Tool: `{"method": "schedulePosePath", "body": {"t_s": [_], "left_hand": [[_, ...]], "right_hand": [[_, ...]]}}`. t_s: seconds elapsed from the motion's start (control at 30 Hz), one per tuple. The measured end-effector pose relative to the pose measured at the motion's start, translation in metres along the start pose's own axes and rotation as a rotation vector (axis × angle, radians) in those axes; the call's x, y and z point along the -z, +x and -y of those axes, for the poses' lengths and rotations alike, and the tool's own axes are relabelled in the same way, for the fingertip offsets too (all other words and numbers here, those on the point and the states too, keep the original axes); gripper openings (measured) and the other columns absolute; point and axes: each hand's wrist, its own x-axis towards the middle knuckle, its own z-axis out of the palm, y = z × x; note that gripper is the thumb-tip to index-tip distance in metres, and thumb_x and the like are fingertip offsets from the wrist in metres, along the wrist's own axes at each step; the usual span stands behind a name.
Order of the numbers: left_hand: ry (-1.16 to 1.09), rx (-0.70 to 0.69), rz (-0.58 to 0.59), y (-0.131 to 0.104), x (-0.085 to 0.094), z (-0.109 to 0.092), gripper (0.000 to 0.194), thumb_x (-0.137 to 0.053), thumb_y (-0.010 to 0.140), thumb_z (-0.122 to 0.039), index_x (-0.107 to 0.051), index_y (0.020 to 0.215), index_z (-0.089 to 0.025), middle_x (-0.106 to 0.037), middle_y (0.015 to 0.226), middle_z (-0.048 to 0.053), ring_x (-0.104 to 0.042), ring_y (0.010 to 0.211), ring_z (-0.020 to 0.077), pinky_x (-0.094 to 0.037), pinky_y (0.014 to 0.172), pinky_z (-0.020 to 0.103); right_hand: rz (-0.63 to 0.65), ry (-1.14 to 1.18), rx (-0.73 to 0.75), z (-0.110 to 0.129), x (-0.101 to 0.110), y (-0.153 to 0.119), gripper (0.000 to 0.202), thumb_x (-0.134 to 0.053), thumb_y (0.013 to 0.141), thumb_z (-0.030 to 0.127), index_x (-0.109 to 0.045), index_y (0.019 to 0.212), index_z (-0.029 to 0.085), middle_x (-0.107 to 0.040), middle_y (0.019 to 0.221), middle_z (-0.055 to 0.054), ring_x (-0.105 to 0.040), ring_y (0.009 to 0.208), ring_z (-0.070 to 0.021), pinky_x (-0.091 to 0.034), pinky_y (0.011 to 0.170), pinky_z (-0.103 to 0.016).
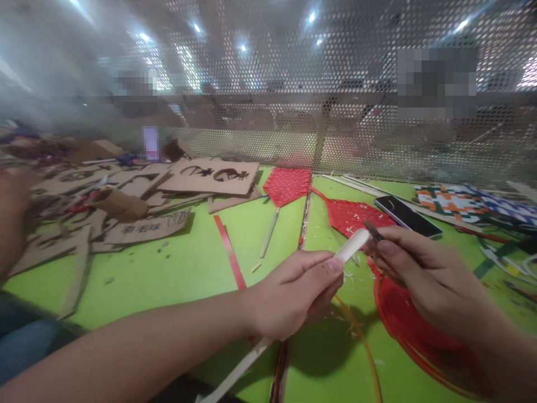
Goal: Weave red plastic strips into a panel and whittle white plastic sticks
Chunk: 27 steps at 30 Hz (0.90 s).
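Observation:
My left hand [289, 294] is closed around a long pale wooden strip [354, 242], whose widened end points up and right. The strip's other end comes out below my wrist toward the bottom edge. At the widened end, my right hand [428, 280] pinches a small dark brown piece [372, 230] against or just beside the strip; its kind is unclear, perhaps a blade or an abrasive. Behind my hands lies a red woven fan-shaped piece [356, 215] with pale shavings on it. Another red woven piece [287, 187] with a pale stick handle lies farther back.
Cut cardboard [210, 174] and a cardboard tube [119, 205] crowd the left, beside another person's arm [12, 218]. A phone [409, 217] and woven checkered pieces [453, 202] lie right. Red strapping coils [398, 330] sit under my right hand. Perforated metal screen [268, 112] bounds the back.

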Motion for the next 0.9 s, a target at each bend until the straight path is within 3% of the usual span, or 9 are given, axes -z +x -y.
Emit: {"method": "schedulePosePath", "body": {"t_s": [0.17,0.37,0.53,0.73,0.9], "left_hand": [[-0.037,0.012,-0.013,0.0014,-0.0001,0.0025,0.051,-0.052,0.110,-0.053,-0.045,0.071,-0.021,-0.038,0.052,-0.009,-0.029,0.041,0.0056,-0.027,0.042,0.020],[-0.032,0.043,0.011,0.0025,-0.0006,0.0022,0.051,-0.051,0.111,-0.052,-0.044,0.071,-0.021,-0.038,0.054,-0.009,-0.029,0.042,0.0051,-0.028,0.042,0.019],[-0.064,0.037,0.018,0.0018,-0.0045,0.0021,0.052,-0.052,0.110,-0.053,-0.043,0.070,-0.021,-0.037,0.054,-0.010,-0.029,0.042,0.0042,-0.027,0.041,0.017],[-0.088,0.008,0.004,0.0014,-0.0050,0.0015,0.052,-0.050,0.111,-0.050,-0.044,0.069,-0.020,-0.037,0.050,-0.009,-0.030,0.040,0.0040,-0.028,0.042,0.016],[-0.067,0.016,-0.021,0.0027,-0.0028,0.0045,0.051,-0.052,0.110,-0.051,-0.045,0.070,-0.020,-0.038,0.051,-0.010,-0.029,0.040,0.0040,-0.028,0.040,0.017]], "right_hand": [[0.004,0.015,-0.007,-0.0029,0.0022,0.0015,0.027,-0.062,0.106,0.052,-0.074,0.120,0.031,-0.076,0.096,-0.004,-0.069,0.074,-0.0187,-0.056,0.059,-0.027],[0.028,0.021,0.006,-0.0007,0.0021,0.0024,0.024,-0.061,0.107,0.051,-0.076,0.115,0.034,-0.072,0.082,-0.001,-0.067,0.070,-0.0181,-0.057,0.059,-0.026],[0.019,0.008,0.005,0.0020,0.0024,0.0011,0.026,-0.062,0.106,0.052,-0.077,0.116,0.033,-0.076,0.091,-0.003,-0.067,0.068,-0.0167,-0.057,0.059,-0.027],[0.049,0.037,-0.017,-0.0008,0.0033,0.0025,0.026,-0.059,0.107,0.051,-0.075,0.115,0.033,-0.069,0.080,-0.002,-0.068,0.075,-0.0193,-0.055,0.058,-0.026],[0.065,-0.024,0.012,-0.0022,0.0065,0.0029,0.026,-0.058,0.109,0.049,-0.074,0.113,0.029,-0.074,0.094,-0.004,-0.069,0.079,-0.0184,-0.055,0.062,-0.026]]}}
